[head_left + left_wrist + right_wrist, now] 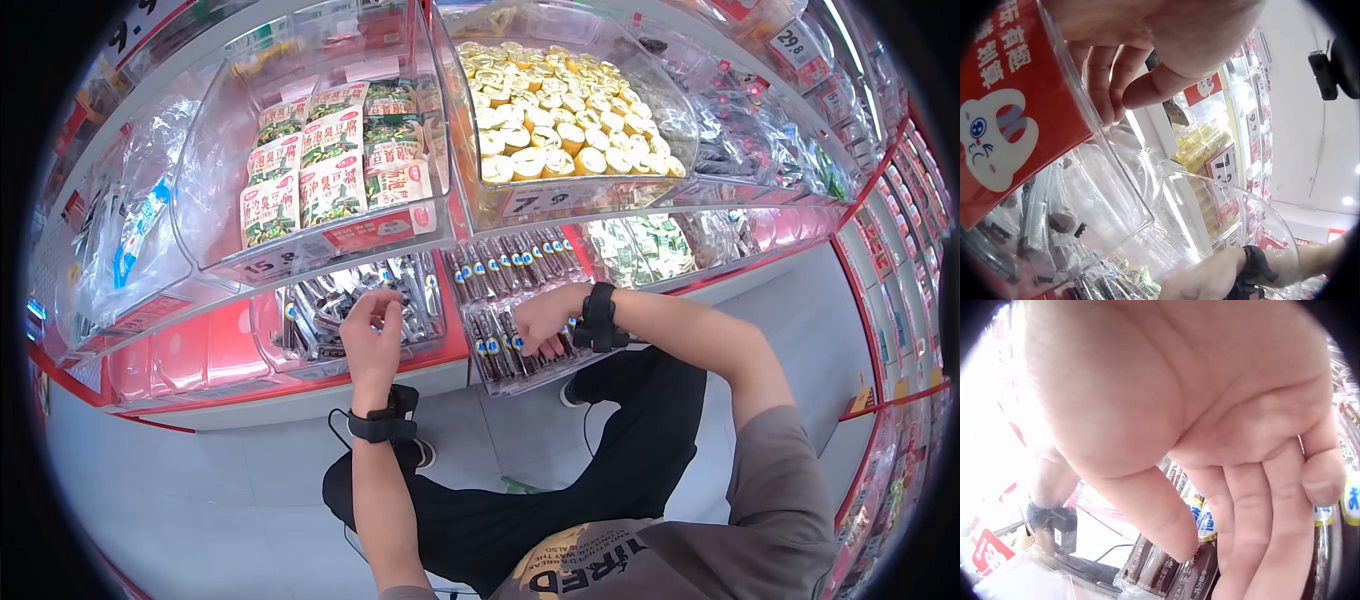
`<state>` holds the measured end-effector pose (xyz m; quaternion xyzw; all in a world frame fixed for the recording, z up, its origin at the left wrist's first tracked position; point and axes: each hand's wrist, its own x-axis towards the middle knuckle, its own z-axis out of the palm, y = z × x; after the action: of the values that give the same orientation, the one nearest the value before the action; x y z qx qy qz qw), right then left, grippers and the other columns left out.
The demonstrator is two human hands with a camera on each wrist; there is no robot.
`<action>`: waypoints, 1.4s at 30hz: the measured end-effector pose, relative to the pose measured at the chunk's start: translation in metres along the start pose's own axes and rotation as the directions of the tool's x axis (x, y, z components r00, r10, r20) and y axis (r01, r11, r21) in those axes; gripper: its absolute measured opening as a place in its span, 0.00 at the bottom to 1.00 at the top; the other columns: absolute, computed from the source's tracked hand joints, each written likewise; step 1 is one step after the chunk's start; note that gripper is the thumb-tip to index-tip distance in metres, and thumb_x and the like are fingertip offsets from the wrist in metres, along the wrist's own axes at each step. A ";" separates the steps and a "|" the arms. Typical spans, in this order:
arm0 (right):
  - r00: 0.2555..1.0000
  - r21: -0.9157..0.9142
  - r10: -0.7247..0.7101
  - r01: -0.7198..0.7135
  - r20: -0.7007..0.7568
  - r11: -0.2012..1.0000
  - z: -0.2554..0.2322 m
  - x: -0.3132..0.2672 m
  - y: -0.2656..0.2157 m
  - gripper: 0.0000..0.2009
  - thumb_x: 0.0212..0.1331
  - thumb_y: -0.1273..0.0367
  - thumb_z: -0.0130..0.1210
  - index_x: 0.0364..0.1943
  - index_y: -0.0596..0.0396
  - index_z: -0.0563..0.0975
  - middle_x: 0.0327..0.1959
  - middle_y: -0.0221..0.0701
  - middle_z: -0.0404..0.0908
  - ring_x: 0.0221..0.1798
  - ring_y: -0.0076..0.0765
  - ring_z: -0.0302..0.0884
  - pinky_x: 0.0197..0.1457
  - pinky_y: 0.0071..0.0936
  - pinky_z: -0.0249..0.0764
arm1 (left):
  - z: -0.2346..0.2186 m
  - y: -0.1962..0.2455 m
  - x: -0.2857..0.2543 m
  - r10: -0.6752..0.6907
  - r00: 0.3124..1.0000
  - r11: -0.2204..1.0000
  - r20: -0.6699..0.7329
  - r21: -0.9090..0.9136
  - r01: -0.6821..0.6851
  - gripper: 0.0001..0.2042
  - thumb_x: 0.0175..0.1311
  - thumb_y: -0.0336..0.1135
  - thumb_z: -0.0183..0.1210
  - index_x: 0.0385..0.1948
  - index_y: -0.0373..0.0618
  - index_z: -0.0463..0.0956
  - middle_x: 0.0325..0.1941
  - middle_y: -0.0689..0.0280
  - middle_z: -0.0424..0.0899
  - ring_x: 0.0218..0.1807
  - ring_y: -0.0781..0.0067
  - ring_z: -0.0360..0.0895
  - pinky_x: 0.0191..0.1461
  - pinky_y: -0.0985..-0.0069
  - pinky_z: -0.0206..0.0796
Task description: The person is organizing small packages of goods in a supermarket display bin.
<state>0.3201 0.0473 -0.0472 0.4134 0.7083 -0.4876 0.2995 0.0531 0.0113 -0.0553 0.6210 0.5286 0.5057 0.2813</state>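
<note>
My left hand (372, 335) is above the front of a clear bin of jumbled dark wrapped sticks (325, 305), its fingers loosely bent with nothing between them. In the left wrist view, those fingers (1110, 81) are beside the bin's clear edge; contact cannot be told. My right hand (550, 318) rests over dark sticks with blue-and-yellow labels (490, 345), lined up in rows in the neighbouring bin. From the right wrist view, its fingers (1250, 512) point down onto the sticks (1194, 575), thumb apart, no stick gripped. The fingertips are cut off by the frame.
Above are bins of red-and-white packets (330, 165) and gold-wrapped rolls (570, 125), with protruding clear fronts. Green-and-white packets (640, 248) lie to the right. An empty-looking clear bin (180, 350) stands at left. The person's black-trousered legs (640, 420) are below the shelf.
</note>
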 end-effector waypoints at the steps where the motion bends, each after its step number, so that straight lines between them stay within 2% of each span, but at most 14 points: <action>1: 1.000 0.012 0.007 -0.007 0.001 1.000 0.000 0.000 -0.001 0.15 0.54 0.62 0.54 0.32 0.63 0.79 0.26 0.36 0.83 0.27 0.32 0.82 0.32 0.29 0.75 | 0.000 0.001 0.000 -0.001 1.000 1.000 -0.003 0.005 0.001 0.05 0.58 0.27 0.53 0.32 0.39 0.77 0.28 0.66 0.81 0.30 0.80 0.76 0.36 0.80 0.65; 5: 0.994 0.028 0.076 -0.074 -0.074 0.997 0.000 -0.002 -0.006 0.16 0.58 0.62 0.54 0.26 0.64 0.78 0.21 0.35 0.81 0.23 0.30 0.80 0.29 0.27 0.74 | 0.002 0.000 0.001 0.000 0.999 1.000 -0.037 -0.026 -0.001 0.06 0.56 0.27 0.54 0.32 0.40 0.78 0.27 0.65 0.81 0.27 0.77 0.73 0.32 0.79 0.63; 8: 0.961 -0.117 -0.060 0.029 -0.269 0.993 -0.004 -0.021 -0.026 0.14 0.58 0.62 0.53 0.26 0.61 0.78 0.18 0.33 0.80 0.21 0.29 0.79 0.26 0.27 0.73 | 0.002 -0.001 0.001 0.008 0.999 1.000 -0.036 -0.028 -0.009 0.06 0.56 0.26 0.54 0.32 0.40 0.78 0.28 0.66 0.81 0.28 0.77 0.73 0.32 0.79 0.63; 11: 0.901 -0.062 -0.254 0.248 -0.352 0.967 -0.004 -0.013 -0.027 0.14 0.58 0.62 0.54 0.25 0.60 0.76 0.17 0.32 0.78 0.20 0.28 0.78 0.25 0.27 0.72 | 0.003 -0.003 0.001 0.016 0.999 1.000 -0.030 -0.025 -0.017 0.05 0.55 0.26 0.54 0.32 0.40 0.78 0.28 0.66 0.81 0.27 0.78 0.73 0.32 0.79 0.63; 18: 0.930 -0.075 -0.249 0.238 -0.271 0.968 0.002 0.010 -0.029 0.14 0.56 0.63 0.57 0.23 0.62 0.72 0.17 0.34 0.77 0.18 0.30 0.77 0.22 0.29 0.71 | 0.000 0.000 -0.001 -0.003 1.000 1.000 -0.007 -0.010 0.002 0.05 0.58 0.27 0.53 0.32 0.39 0.77 0.27 0.67 0.80 0.27 0.81 0.73 0.33 0.81 0.63; 19: 0.936 -0.065 -0.228 0.218 -0.267 0.974 0.002 0.011 -0.029 0.14 0.54 0.63 0.58 0.23 0.61 0.73 0.16 0.34 0.76 0.19 0.34 0.78 0.24 0.32 0.70 | 0.000 0.000 -0.002 -0.020 1.000 1.000 0.009 -0.009 0.020 0.05 0.59 0.27 0.53 0.33 0.39 0.77 0.27 0.67 0.81 0.28 0.82 0.73 0.34 0.82 0.63; 22: 0.922 -0.254 -0.243 0.169 -0.300 0.952 0.005 0.014 -0.029 0.14 0.52 0.61 0.59 0.24 0.60 0.74 0.18 0.37 0.76 0.25 0.42 0.78 0.29 0.38 0.70 | 0.002 0.004 -0.002 0.026 0.999 0.999 -0.022 0.020 -0.026 0.05 0.55 0.25 0.54 0.31 0.38 0.77 0.26 0.65 0.79 0.27 0.77 0.73 0.31 0.79 0.63; 23: 0.901 -0.347 -0.270 0.147 -0.338 0.926 0.008 0.021 -0.024 0.15 0.50 0.58 0.60 0.26 0.58 0.75 0.21 0.39 0.77 0.31 0.48 0.77 0.34 0.43 0.68 | 0.002 0.003 -0.002 0.068 0.997 0.996 -0.021 0.060 -0.067 0.05 0.55 0.25 0.53 0.31 0.37 0.77 0.27 0.64 0.79 0.27 0.75 0.73 0.32 0.77 0.63; 26: 0.880 -0.373 -0.288 0.140 -0.378 0.917 0.008 0.014 -0.028 0.16 0.49 0.57 0.60 0.26 0.56 0.76 0.24 0.39 0.78 0.34 0.49 0.77 0.35 0.43 0.68 | 0.006 0.007 -0.001 0.063 0.998 0.993 -0.012 0.105 -0.061 0.05 0.54 0.24 0.53 0.31 0.36 0.76 0.28 0.62 0.79 0.27 0.73 0.74 0.33 0.75 0.64; 29: 0.862 -0.358 -0.321 0.178 -0.391 0.916 0.007 0.008 -0.028 0.16 0.50 0.56 0.60 0.26 0.57 0.76 0.23 0.39 0.77 0.32 0.49 0.76 0.35 0.43 0.69 | 0.007 0.008 -0.001 0.108 0.994 0.984 -0.007 0.142 -0.105 0.05 0.54 0.24 0.53 0.30 0.35 0.76 0.27 0.61 0.78 0.26 0.71 0.74 0.33 0.74 0.64; 33: 0.843 -0.340 -0.424 0.313 -0.332 0.887 0.000 0.012 -0.021 0.15 0.51 0.58 0.59 0.25 0.58 0.76 0.23 0.39 0.77 0.31 0.46 0.76 0.35 0.41 0.69 | 0.006 0.001 -0.002 0.124 0.992 0.977 0.001 0.173 -0.122 0.06 0.57 0.27 0.53 0.32 0.38 0.77 0.26 0.64 0.79 0.27 0.76 0.71 0.32 0.79 0.63; 37: 0.708 -0.269 -0.306 0.169 -0.636 0.948 -0.013 0.008 -0.014 0.16 0.51 0.58 0.60 0.27 0.58 0.75 0.25 0.38 0.75 0.33 0.44 0.74 0.38 0.38 0.68 | 0.005 0.005 -0.002 0.128 0.992 0.977 0.007 0.173 -0.127 0.05 0.55 0.26 0.53 0.32 0.37 0.76 0.26 0.63 0.78 0.26 0.74 0.72 0.32 0.77 0.64; 40: 0.575 -0.278 -0.335 0.189 -0.746 0.942 -0.014 0.010 -0.006 0.19 0.48 0.56 0.62 0.29 0.58 0.74 0.29 0.39 0.75 0.36 0.44 0.74 0.41 0.36 0.68 | 0.006 0.007 -0.001 0.132 0.991 0.978 0.004 0.161 -0.131 0.05 0.53 0.24 0.53 0.30 0.36 0.75 0.26 0.60 0.77 0.25 0.68 0.73 0.32 0.73 0.64; 42: 0.644 -0.290 -0.325 0.165 -0.692 0.943 -0.012 0.013 -0.004 0.22 0.46 0.54 0.63 0.34 0.60 0.75 0.34 0.40 0.75 0.41 0.44 0.74 0.46 0.35 0.69 | 0.006 0.007 -0.001 0.132 0.991 0.976 0.004 0.176 -0.131 0.04 0.53 0.24 0.53 0.30 0.36 0.75 0.26 0.60 0.77 0.25 0.68 0.73 0.32 0.73 0.64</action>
<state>0.3102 0.0620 -0.0521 0.4407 0.8631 -0.2438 -0.0377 0.0615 0.0095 -0.0514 0.6752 0.5300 0.4769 0.1892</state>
